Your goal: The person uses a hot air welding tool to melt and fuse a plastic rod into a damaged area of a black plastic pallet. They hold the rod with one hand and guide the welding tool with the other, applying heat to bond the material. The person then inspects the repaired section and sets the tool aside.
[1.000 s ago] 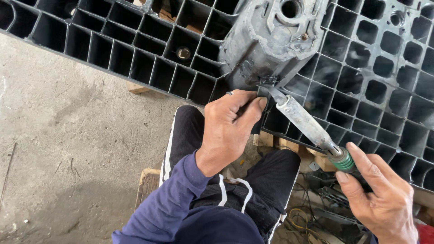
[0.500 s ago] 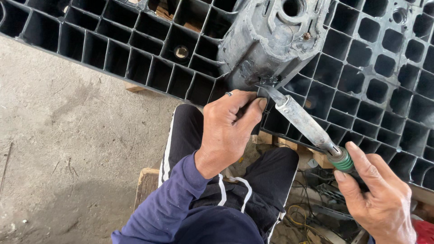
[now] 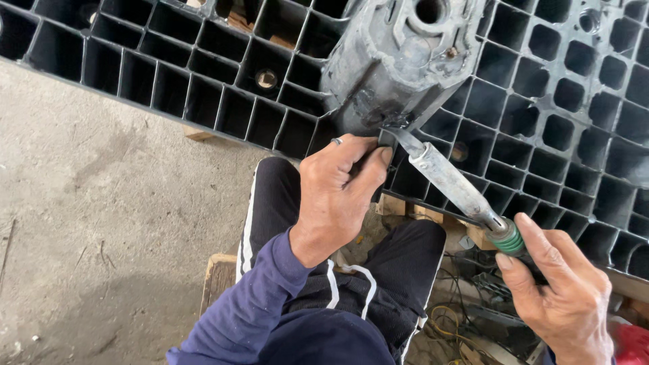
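Note:
A black plastic grid pallet [image 3: 203,101] fills the top of the head view, with a grey moulded foot block [image 3: 399,61] standing on it. My right hand [image 3: 561,294] is shut on the green-banded handle of a soldering iron [image 3: 453,182], whose flat metal tip rests against the dark, melted-looking lower edge of the block. My left hand [image 3: 338,192], ring on one finger, pinches a thin dark strip [image 3: 368,165] with fingertips touching the pallet edge just left of the tip. The blue sleeve of my left arm runs down to the bottom.
Bare concrete floor [image 3: 101,236] lies to the left. My knees in black trousers with white stripes [image 3: 270,203] sit under the pallet edge on a wooden stool [image 3: 216,270]. Wood blocks [image 3: 392,203] prop the pallet. Tangled wires [image 3: 466,311] and a red object [image 3: 632,341] lie at lower right.
Both hands and the iron keep nearly the same pose at the block's lower edge. The view has shifted slightly; my left fingers have closed a little toward the tip.

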